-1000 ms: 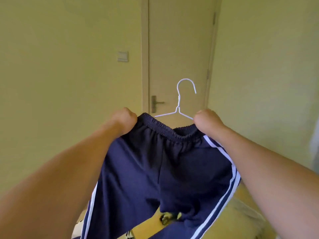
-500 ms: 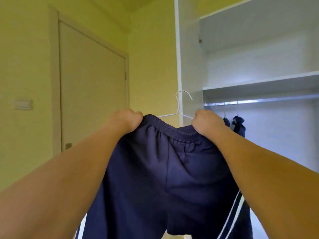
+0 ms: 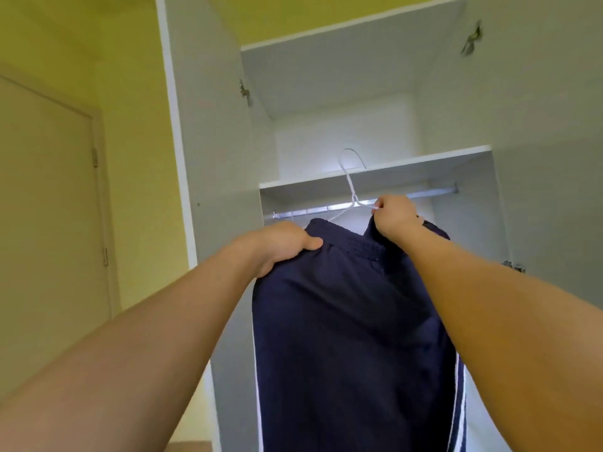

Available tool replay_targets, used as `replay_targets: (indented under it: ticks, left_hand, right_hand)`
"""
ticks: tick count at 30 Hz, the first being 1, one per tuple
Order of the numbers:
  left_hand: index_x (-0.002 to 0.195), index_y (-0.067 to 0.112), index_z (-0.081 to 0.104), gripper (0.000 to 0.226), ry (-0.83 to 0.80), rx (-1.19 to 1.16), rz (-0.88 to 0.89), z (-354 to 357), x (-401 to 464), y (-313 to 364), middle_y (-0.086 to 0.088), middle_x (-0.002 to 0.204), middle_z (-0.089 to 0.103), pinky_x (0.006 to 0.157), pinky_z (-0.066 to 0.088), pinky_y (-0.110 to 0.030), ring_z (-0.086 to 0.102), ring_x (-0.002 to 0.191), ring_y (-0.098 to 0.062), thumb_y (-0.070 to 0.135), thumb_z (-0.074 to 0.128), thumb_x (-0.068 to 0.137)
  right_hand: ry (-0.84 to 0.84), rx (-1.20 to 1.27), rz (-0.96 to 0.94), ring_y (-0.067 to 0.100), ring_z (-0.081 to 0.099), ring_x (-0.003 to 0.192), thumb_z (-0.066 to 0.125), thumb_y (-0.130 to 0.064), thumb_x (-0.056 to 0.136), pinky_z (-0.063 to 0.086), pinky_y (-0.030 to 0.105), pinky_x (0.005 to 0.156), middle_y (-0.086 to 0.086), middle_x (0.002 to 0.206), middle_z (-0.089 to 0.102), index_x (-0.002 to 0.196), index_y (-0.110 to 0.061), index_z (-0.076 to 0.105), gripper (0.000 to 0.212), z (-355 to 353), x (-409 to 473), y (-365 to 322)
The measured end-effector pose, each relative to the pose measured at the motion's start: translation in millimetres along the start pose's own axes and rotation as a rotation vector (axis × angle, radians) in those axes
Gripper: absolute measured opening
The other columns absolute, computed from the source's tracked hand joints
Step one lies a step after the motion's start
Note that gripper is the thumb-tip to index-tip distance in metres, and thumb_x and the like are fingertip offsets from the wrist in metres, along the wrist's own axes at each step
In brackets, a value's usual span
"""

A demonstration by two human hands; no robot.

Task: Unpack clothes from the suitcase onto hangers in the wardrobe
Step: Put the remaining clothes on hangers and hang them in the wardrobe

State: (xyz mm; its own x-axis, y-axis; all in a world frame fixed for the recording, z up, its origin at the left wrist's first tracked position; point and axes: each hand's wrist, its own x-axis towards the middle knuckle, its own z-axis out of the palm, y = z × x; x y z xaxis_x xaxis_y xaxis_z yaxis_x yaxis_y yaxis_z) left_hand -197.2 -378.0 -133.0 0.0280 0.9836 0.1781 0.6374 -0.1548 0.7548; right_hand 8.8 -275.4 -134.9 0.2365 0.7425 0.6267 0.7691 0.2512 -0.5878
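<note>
Navy track trousers [image 3: 352, 337] with white side stripes hang from a white wire hanger [image 3: 350, 187], held up in front of the open white wardrobe [image 3: 208, 158]. The left hand [image 3: 277, 246] grips the waistband at its left end, fingers curled round the cloth, thumb on top. The right hand [image 3: 396, 218] – higher, close under the metal rail [image 3: 424, 194] – pinches the hanger's right arm together with the waistband. The hook rises in front of the shelf edge [image 3: 375, 172], tilted left – not on the rail
</note>
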Motion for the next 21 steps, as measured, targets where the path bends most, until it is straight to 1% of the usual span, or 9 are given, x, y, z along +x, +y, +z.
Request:
replay_targets:
  ticks: [3,5,7,10,13,17,18,20,21]
  left_hand:
    - [0.106,0.005,0.065,0.026,0.064,-0.093,0.049,42,61,6,-0.012,0.102,0.07,0.089,0.055,-0.04,0.067,0.093,-0.029,0.027,0.059,0.093]
    - [0.09,0.004,0.059,0.014,0.097,-0.154,0.049,78,111,-1,-0.011,0.087,0.064,0.067,0.051,-0.023,0.061,0.075,-0.021,0.017,0.055,0.094]
    - [0.08,0.008,0.05,0.013,0.129,-0.21,0.016,106,146,-10,-0.011,0.079,0.054,0.056,0.041,-0.026,0.051,0.068,-0.02,0.008,0.051,0.093]
    - [0.089,0.007,0.055,0.009,0.143,-0.119,0.014,149,220,-27,-0.011,0.077,0.051,0.064,0.039,-0.031,0.048,0.074,-0.022,0.004,0.047,0.092]
    - [0.101,-0.001,0.058,0.016,0.188,-0.292,-0.048,171,289,-38,-0.012,0.079,0.057,0.062,0.042,-0.032,0.052,0.069,-0.023,0.007,0.051,0.089]
    - [0.114,-0.003,0.057,0.027,0.21,-0.284,-0.063,183,367,-29,-0.016,0.097,0.063,0.077,0.052,-0.038,0.058,0.084,-0.027,0.012,0.045,0.095]
    - [0.114,-0.002,0.056,0.026,0.21,-0.298,-0.065,183,385,-21,-0.013,0.093,0.062,0.08,0.053,-0.038,0.059,0.085,-0.027,0.014,0.044,0.097]
    - [0.117,0.0,0.053,0.026,0.243,-0.286,-0.082,180,417,-3,-0.007,0.087,0.057,0.075,0.05,-0.035,0.057,0.085,-0.026,0.016,0.042,0.1]
    - [0.119,-0.001,0.053,0.028,0.259,-0.285,-0.086,177,436,8,-0.009,0.093,0.059,0.075,0.048,-0.034,0.057,0.087,-0.027,0.016,0.042,0.1]
  right_hand:
    - [0.005,0.115,0.052,0.036,0.046,0.115,0.04,-0.003,0.086,0.038,0.055,0.102,0.012,0.122,0.045,0.097,-0.027,0.054,0.03,17,35,33]
    - [-0.041,0.173,0.077,0.035,0.044,0.119,0.039,-0.002,0.085,0.038,0.05,0.103,0.012,0.128,0.043,0.117,-0.024,0.052,0.041,41,65,60]
    - [-0.067,0.214,0.131,0.035,0.043,0.122,0.039,-0.004,0.086,0.04,0.043,0.101,0.013,0.133,0.042,0.135,-0.02,0.043,0.052,62,86,77]
    - [-0.075,0.266,0.238,0.036,0.044,0.123,0.041,-0.005,0.088,0.042,0.039,0.099,0.017,0.139,0.041,0.143,-0.015,0.036,0.056,106,121,109]
    - [-0.104,0.254,0.271,0.038,0.047,0.122,0.045,-0.008,0.089,0.043,0.045,0.102,0.019,0.139,0.042,0.143,-0.015,0.035,0.056,144,155,140]
    - [-0.182,0.091,0.288,0.037,0.037,0.131,0.048,-0.011,0.092,0.036,0.048,0.108,0.016,0.146,0.034,0.147,-0.014,0.03,0.057,165,205,172]
    - [-0.197,0.051,0.284,0.037,0.036,0.132,0.048,-0.011,0.092,0.034,0.048,0.109,0.016,0.148,0.032,0.147,-0.015,0.028,0.059,169,218,179]
    - [-0.246,-0.031,0.268,0.037,0.036,0.133,0.048,-0.012,0.091,0.033,0.049,0.11,0.016,0.149,0.03,0.149,-0.016,0.026,0.062,173,244,184]
    - [-0.275,-0.078,0.253,0.037,0.035,0.133,0.048,-0.014,0.091,0.032,0.05,0.11,0.016,0.15,0.03,0.149,-0.016,0.025,0.063,176,258,184]
